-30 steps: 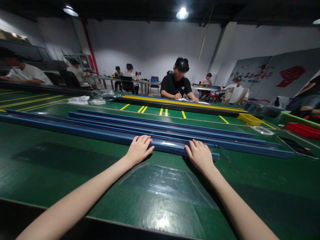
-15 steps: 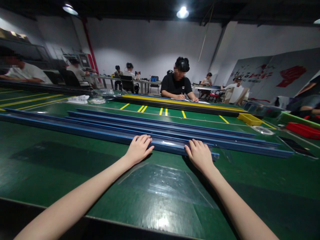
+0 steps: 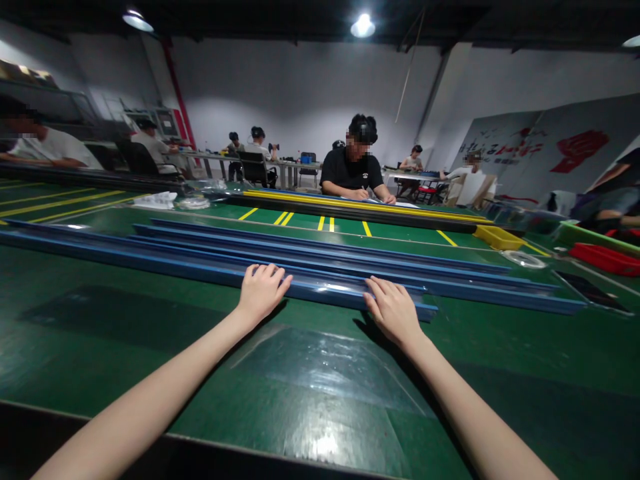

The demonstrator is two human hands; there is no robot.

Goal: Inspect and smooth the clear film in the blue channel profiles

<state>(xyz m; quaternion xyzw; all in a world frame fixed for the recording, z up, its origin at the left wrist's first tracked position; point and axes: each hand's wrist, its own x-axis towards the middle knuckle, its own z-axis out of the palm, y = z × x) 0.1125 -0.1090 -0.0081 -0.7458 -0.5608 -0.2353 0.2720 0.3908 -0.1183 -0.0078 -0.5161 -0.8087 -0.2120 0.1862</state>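
Note:
Several long blue channel-shaped rails lie side by side across the table. My left hand (image 3: 263,291) rests on the nearest blue rail (image 3: 327,292), left of its middle, with the fingers stretched over the near edge and the thumb spread to the right. Farther right, my right hand (image 3: 393,308) touches the same rail close to its right end. Its fingers reach forward over the rail and its thumb lies apart. Neither hand is wrapped round the rail. Behind it lie the other blue rails (image 3: 463,287).
Clear plastic film (image 3: 330,363) lies on the green tabletop (image 3: 150,380) before me. Beyond are yellow-and-black bars (image 3: 360,207), a yellow tray (image 3: 499,237), a red tray (image 3: 605,259) and a dark flat device (image 3: 590,292). A person (image 3: 357,167) writes opposite; others sit farther back.
My left hand has shifted left along the nearest rail, and my right hand slightly left. The rails look unmoved.

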